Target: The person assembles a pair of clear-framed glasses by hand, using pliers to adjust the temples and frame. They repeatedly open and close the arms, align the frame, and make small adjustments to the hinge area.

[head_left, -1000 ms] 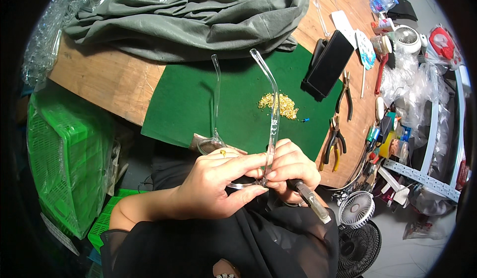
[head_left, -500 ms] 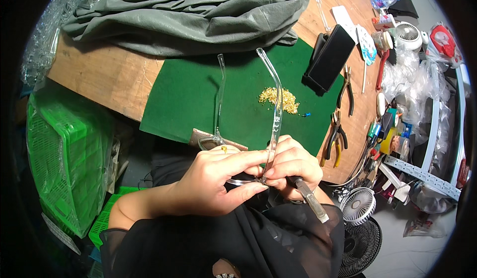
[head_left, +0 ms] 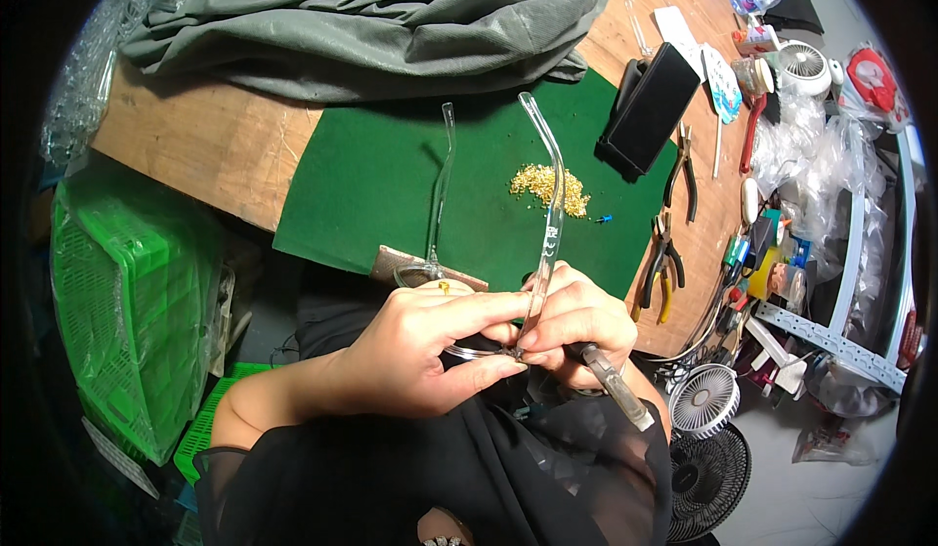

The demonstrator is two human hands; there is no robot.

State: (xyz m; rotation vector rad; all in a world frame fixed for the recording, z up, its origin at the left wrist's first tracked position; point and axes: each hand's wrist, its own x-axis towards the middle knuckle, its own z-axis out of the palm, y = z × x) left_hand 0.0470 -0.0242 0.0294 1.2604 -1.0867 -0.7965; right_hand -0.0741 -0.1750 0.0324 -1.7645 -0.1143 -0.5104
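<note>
Clear plastic eyeglasses (head_left: 553,209) are held over the near edge of a green mat (head_left: 362,185), their temples pointing up and away. My left hand (head_left: 420,341) is closed on the frame, thumb and forefinger pinching near the hinge of the right-hand temple. Around that temple's base, my right hand (head_left: 586,316) presses with thumb and fingers. It also grips a slim tool (head_left: 620,395) with a translucent handle that sticks out toward the lower right; its tip is hidden. Small gold-coloured pieces (head_left: 550,189) lie heaped on the mat beyond the hands.
A black phone-like device (head_left: 650,106) stands at the mat's far right. Pliers (head_left: 664,263) lie at the right edge. Grey cloth (head_left: 391,38) covers the table's back. Green crates (head_left: 137,312) stand at left, fans (head_left: 703,399) at right. A small blue piece (head_left: 604,220) sits beside the heap.
The temples have shifted slightly to the right in the picture. The tool's handle has swung a little rightward with my right hand. Both hands keep their grip.
</note>
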